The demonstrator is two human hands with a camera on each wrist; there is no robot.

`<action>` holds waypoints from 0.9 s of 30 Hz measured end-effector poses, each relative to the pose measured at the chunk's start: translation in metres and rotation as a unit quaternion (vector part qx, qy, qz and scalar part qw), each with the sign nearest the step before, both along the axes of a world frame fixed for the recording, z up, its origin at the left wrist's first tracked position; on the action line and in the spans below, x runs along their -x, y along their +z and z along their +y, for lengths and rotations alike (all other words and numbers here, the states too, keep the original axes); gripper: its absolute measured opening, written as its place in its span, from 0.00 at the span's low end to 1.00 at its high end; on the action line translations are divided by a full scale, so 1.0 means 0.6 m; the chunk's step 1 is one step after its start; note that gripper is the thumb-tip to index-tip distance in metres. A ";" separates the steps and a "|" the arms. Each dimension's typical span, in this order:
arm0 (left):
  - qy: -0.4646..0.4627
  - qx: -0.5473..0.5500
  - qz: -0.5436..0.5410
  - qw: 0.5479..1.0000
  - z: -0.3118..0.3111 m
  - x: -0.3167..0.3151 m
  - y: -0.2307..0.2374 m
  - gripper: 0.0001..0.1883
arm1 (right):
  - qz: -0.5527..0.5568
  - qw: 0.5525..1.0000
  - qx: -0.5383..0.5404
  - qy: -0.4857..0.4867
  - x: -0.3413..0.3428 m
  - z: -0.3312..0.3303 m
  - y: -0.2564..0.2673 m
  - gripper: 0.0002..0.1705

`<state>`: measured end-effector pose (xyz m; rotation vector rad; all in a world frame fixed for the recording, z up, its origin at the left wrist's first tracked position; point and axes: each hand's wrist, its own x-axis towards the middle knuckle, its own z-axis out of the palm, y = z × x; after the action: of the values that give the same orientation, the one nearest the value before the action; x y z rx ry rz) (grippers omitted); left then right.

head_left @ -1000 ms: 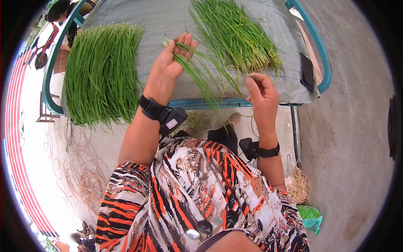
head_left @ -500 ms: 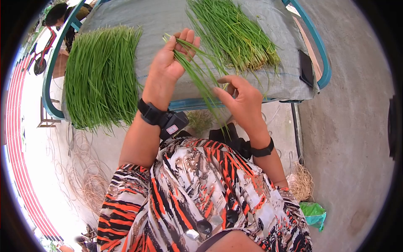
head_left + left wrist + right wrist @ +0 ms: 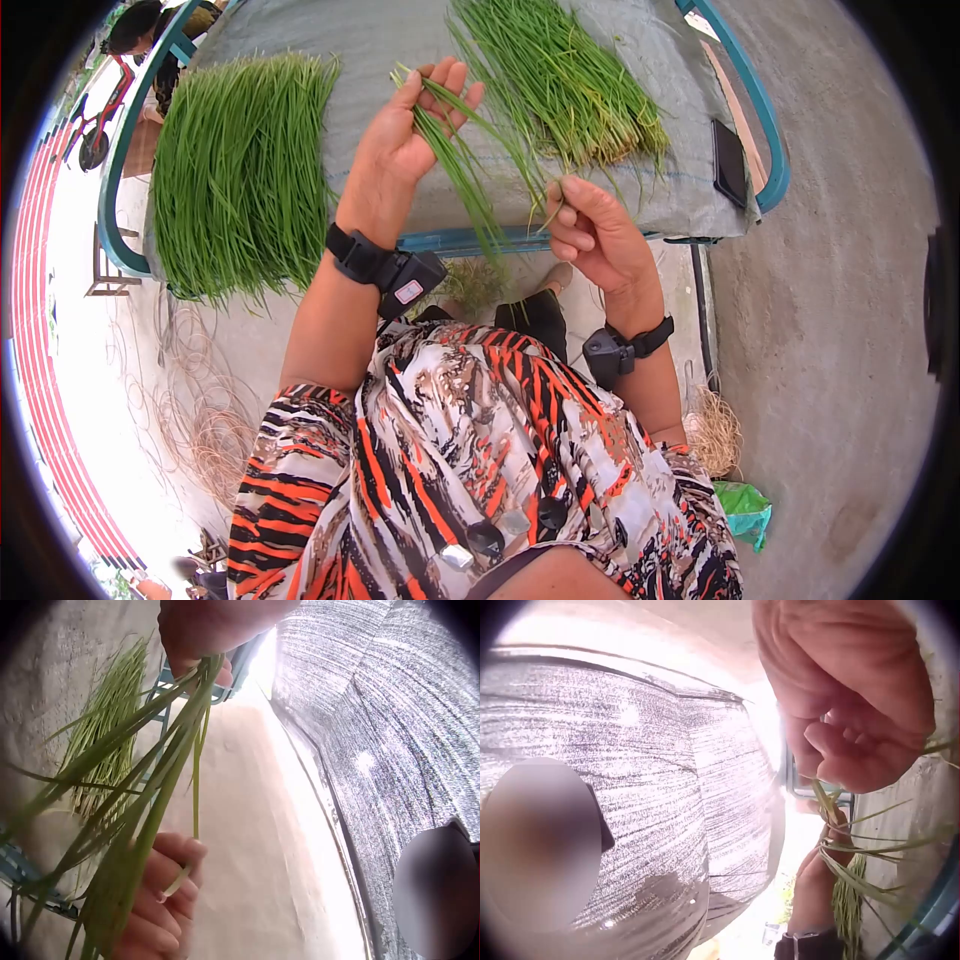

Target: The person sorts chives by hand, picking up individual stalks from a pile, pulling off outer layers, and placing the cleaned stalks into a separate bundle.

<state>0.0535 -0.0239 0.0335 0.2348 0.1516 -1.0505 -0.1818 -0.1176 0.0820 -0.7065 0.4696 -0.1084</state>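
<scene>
My left hand [image 3: 400, 130] pinches a thin bunch of green stalks [image 3: 455, 165] over the table's [image 3: 370, 50] near edge. In the left wrist view it partly hides my right hand [image 3: 605, 235], now palm-up and farther right than half a second ago, pinching strands I can't count.

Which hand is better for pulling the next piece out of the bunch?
Probably the right hand: it's beside the hanging blades, and its fingertips pinch a thin blade. The left hand is busy holding the green bunch.
</scene>
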 end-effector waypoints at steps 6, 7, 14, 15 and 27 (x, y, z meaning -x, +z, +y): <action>-0.010 0.013 0.014 1.000 -0.003 -0.008 -0.019 0.14 | -0.020 0.999 -0.038 -0.009 0.009 -0.001 -0.008 0.12; -0.007 0.008 0.014 1.000 -0.004 -0.008 -0.021 0.14 | -0.009 0.999 -0.031 -0.018 0.009 0.000 -0.006 0.13; 0.000 -0.003 0.025 1.000 -0.005 -0.005 -0.018 0.14 | -0.027 0.999 -0.024 -0.010 0.016 -0.004 -0.003 0.10; -0.001 0.000 0.025 1.000 -0.005 -0.006 -0.019 0.14 | -0.022 1.000 -0.013 -0.013 0.017 -0.004 0.000 0.10; -0.018 0.021 0.042 0.999 -0.014 0.012 0.000 0.12 | 0.228 0.832 0.496 0.101 0.058 0.007 0.055 0.11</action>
<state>0.0462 -0.0321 0.0335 0.1549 0.2013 -1.0986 -0.2164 -0.1131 0.1151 -1.8321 0.8003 0.0313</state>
